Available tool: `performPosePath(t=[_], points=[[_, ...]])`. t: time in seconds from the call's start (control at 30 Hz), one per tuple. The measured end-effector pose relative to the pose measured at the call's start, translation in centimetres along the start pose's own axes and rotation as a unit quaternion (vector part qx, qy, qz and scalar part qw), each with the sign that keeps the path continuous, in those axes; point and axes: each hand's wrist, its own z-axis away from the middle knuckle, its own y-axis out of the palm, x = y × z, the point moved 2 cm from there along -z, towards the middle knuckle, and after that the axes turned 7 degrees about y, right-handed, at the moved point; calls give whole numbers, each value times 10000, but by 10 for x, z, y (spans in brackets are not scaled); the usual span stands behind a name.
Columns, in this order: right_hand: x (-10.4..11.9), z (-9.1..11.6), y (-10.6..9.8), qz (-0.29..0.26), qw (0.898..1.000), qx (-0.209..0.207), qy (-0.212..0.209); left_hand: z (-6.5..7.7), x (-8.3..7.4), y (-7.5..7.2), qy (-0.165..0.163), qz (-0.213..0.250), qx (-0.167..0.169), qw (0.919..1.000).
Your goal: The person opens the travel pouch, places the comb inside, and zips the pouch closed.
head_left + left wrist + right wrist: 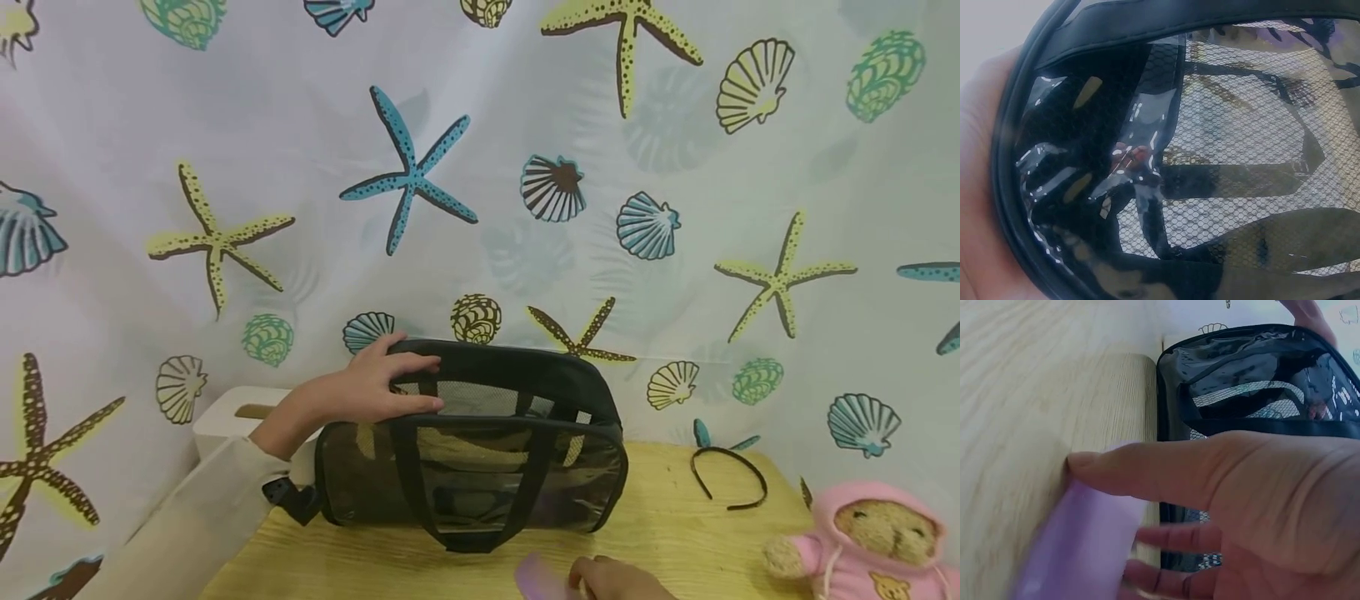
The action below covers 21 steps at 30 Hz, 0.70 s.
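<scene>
A black bag [465, 475] with clear plastic sides and mesh panels lies lengthwise on the wooden table, its top open. My left hand [375, 387] holds the bag's left end by the rim of the opening, fingers and thumb spread apart across the mouth. In the left wrist view its palm [982, 175] shows beside the bag's dark-edged end panel. Low in the head view, in front of the bag, my right hand [618, 579] holds a smooth, light purple object [1082, 544] between thumb and fingers, close over the table. I cannot tell what the purple object is.
A white box [225, 417] with a slot in its top stands behind my left forearm. On the right lie a black headband [727, 475] and a teddy bear [885, 542] in a pink hoodie. A curtain [480, 250] printed with shells and starfish hangs behind the table.
</scene>
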Motion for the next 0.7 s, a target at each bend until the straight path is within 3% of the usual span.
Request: performPosePath(t=[0.1, 0.2, 0.33, 0.4, 0.53, 0.6, 0.7], points=[[-6, -13, 4, -97, 9956, 283, -883, -2, 1, 1, -9, 21, 4, 10000], [0, -15, 7, -160, 9883, 457, -1446, -2, 3, 2, -12, 44, -29, 10000], [5, -9, 7, -16, 9780, 304, -2062, -1, 2, 2, 26, 47, -56, 10000], [-2, -3, 4, 103, 9801, 122, -1980, -1, 1, 3, 35, 63, -35, 10000], [-30, 9, -3, -347, 9943, 200, -991, -1, -1, 3, 36, 79, 16, 10000], [-41, 11, -5, -666, 9952, 302, -652, -1, -1, 2, -12, 63, 43, 10000], [-49, 10, -6, -805, 9923, 407, -845, -1, 2, 1, -60, 15, 87, 9999]])
